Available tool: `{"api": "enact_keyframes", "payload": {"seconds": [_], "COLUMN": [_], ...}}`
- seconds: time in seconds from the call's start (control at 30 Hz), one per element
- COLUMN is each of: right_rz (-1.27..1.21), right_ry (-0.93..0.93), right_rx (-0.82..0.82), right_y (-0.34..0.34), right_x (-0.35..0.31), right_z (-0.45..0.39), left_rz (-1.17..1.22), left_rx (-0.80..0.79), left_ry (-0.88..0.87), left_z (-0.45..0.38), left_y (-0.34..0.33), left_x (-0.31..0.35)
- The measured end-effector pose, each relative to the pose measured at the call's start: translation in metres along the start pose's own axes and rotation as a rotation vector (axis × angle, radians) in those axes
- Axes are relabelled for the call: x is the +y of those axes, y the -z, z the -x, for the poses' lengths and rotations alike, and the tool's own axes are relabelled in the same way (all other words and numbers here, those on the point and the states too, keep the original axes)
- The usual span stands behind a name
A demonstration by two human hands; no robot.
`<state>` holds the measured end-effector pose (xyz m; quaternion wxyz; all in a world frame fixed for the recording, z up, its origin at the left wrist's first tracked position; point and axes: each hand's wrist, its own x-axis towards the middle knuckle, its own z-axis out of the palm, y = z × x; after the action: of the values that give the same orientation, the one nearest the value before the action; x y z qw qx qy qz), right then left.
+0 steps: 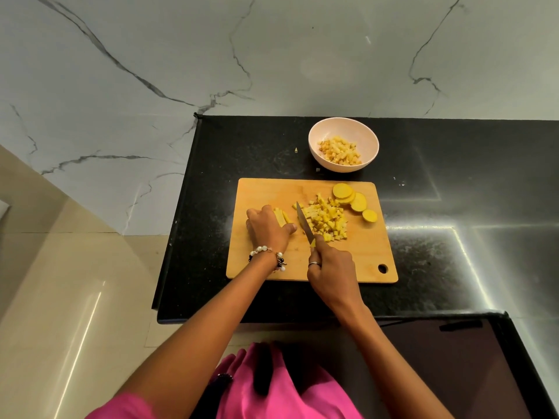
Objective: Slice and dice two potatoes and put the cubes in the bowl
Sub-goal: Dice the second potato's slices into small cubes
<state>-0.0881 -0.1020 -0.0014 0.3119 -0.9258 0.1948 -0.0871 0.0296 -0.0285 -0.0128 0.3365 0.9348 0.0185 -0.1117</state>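
Note:
A wooden cutting board (357, 261) lies on the black counter. My left hand (267, 229) curls over a bundle of yellow potato sticks (281, 216) at the board's left. My right hand (331, 267) grips the handle of a knife (304, 222), whose blade points away between the sticks and a pile of potato cubes (325, 220). Round potato slices (352, 198) lie at the board's far right corner. A pale bowl (343, 128) behind the board holds several cubes.
The black counter (453, 252) ends at its left edge near the board, with floor tiles below. A marble wall rises behind. A small potato scrap (296, 150) lies on the counter left of the bowl.

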Motion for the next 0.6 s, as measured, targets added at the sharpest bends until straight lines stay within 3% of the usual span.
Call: {"api": "enact_keyframes", "payload": {"seconds": [0.17,0.4,0.6], "right_rz": [-0.037,-0.074,-0.077], "right_ry": [-0.023,-0.026,-0.032], "right_rx": [0.010,0.041,0.021], "right_y": [0.004,0.006,0.006], "right_x": [0.006,0.010,0.012], "right_z": [0.001,0.002,0.002], "left_rz": [-0.007,-0.040,-0.058], "left_rx": [-0.058,0.066,0.031], "left_ry": [0.010,0.054,-0.073], "left_z": [-0.003,-0.004,-0.016], "left_y": [-0.001,-0.014,-0.012], "left_x": [0.003,0.011,0.003]}}
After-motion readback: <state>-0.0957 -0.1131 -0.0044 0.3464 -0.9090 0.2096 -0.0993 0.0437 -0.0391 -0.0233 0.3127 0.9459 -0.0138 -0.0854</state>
